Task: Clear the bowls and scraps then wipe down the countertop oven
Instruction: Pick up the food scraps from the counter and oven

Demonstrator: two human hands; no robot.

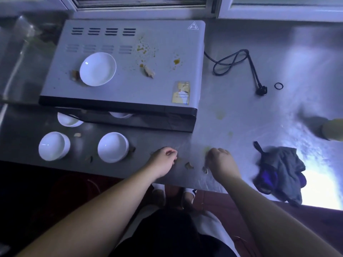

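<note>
My left hand point(163, 161) rests on the steel counter point(241, 112) with fingers loosely curled, apparently holding nothing, while my right hand point(221, 161) has its fingers bunched down at a small pale scrap point(205, 169) near the front edge; I cannot tell if they have pinched it. A brown scrap point(189, 165) lies between the hands. I judge a careless sweep could flick either over the edge, and reaching left could knock the round white ceramic bowl point(113, 147) just beside my left forearm.

A black power cord point(239, 62) lies coiled on the steel counter point(259, 112); a small black ring point(278, 86) sits beside its plug.
</note>
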